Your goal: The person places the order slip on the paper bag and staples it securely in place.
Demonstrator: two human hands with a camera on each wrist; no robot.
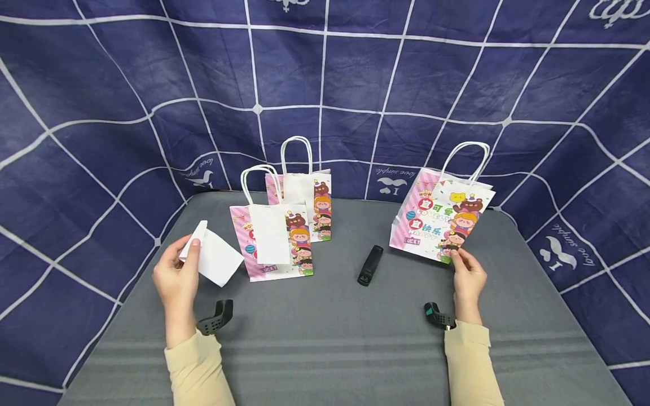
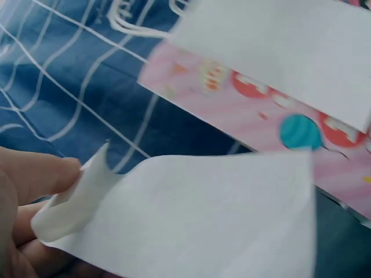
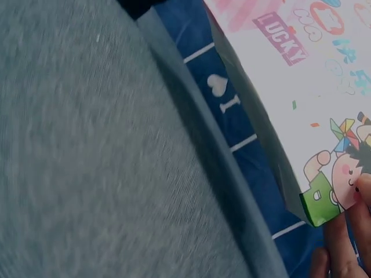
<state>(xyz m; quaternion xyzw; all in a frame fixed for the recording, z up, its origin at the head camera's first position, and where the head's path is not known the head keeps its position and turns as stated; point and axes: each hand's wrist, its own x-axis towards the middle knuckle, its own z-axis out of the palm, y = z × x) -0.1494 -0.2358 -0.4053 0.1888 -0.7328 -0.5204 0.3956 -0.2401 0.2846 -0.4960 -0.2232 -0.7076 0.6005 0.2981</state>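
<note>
My left hand [image 1: 178,270] pinches a white sheet of paper [image 1: 219,260] between thumb and fingers, at its curled-over edge. In the left wrist view the sheet [image 2: 214,214] spreads out beside a pink-striped gift bag [image 2: 203,92]. With thumb and fingertips, my right hand [image 1: 468,276] grips the lower right corner of another paper gift bag [image 1: 431,225], printed with cartoon figures and tilted. This bag's white twisted handles stand up at its top. Its green-printed bottom corner [image 3: 320,202] lies at the fingers in the right wrist view.
Left of centre stands a matching gift bag [image 1: 299,268] with a white paper strip down its front. Behind it is another such bag [image 1: 322,214]. A slim black object [image 1: 370,265] lies on the grey tabletop [image 1: 335,338]. Blue checked cloth [image 1: 345,73] hangs around the back and sides.
</note>
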